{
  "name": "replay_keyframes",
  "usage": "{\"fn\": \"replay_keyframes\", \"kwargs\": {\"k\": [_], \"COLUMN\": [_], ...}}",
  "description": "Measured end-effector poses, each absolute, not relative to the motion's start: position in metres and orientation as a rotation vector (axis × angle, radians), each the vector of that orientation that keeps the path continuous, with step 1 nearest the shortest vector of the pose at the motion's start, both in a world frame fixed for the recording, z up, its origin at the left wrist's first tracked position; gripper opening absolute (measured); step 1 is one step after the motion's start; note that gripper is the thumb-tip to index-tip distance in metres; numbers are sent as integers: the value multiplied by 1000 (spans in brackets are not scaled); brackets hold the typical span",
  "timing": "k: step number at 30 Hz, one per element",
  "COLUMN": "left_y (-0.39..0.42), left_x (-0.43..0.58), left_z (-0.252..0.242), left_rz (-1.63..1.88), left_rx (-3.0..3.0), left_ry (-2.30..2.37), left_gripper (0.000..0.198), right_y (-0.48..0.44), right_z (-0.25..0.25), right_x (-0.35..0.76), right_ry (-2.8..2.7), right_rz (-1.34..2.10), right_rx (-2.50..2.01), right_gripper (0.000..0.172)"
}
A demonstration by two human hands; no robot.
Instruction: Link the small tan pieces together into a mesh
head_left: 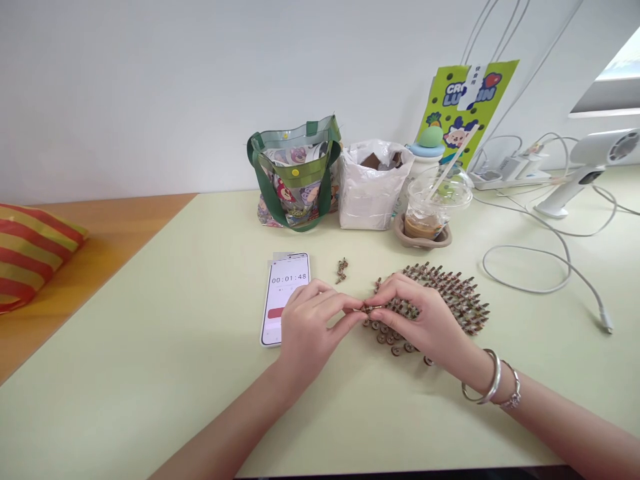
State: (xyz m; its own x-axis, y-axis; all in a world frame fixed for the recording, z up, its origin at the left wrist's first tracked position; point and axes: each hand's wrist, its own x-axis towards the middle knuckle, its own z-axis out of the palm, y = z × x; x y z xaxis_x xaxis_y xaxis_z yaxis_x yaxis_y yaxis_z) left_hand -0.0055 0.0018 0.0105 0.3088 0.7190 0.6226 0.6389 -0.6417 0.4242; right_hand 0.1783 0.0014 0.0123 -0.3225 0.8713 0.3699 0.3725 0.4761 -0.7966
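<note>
My left hand [313,319] and my right hand [417,319] meet at the table's middle, both pinching a small brown bead piece [369,309] between thumb and fingertips. It sits at the left edge of a woven mat of brown beads [457,297] lying flat on the pale green table [175,373]. My right hand rests over the mat's left part; two silver bangles [493,383] circle that wrist. A small loose cluster of beads [342,269] lies just beyond my left hand.
A phone [281,287] showing a timer lies left of my hands. At the back stand a cartoon tote bag [296,175], a white plastic bag [371,187], and an iced drink cup [433,207]. A white cable [555,267] loops at right. A striped cushion [30,250] lies far left.
</note>
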Motion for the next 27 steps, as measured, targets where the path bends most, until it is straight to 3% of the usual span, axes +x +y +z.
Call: {"fn": "replay_keyframes", "kwargs": {"k": [13, 18, 27], "left_y": [0, 0, 3], "left_x": [-2, -2, -4], "left_z": [14, 17, 13], "left_rz": [1264, 1242, 992], "left_rx": [2415, 2387, 2459], "left_ry": [1269, 1304, 1392], "left_gripper": [8, 9, 6], "right_y": [1, 3, 17], "right_z": [19, 20, 15], "right_x": [180, 182, 190], "right_ry": [-1908, -1915, -2054], "right_rz": [706, 661, 310], "right_rx": [-1011, -995, -1184], "right_gripper": [10, 5, 7]}}
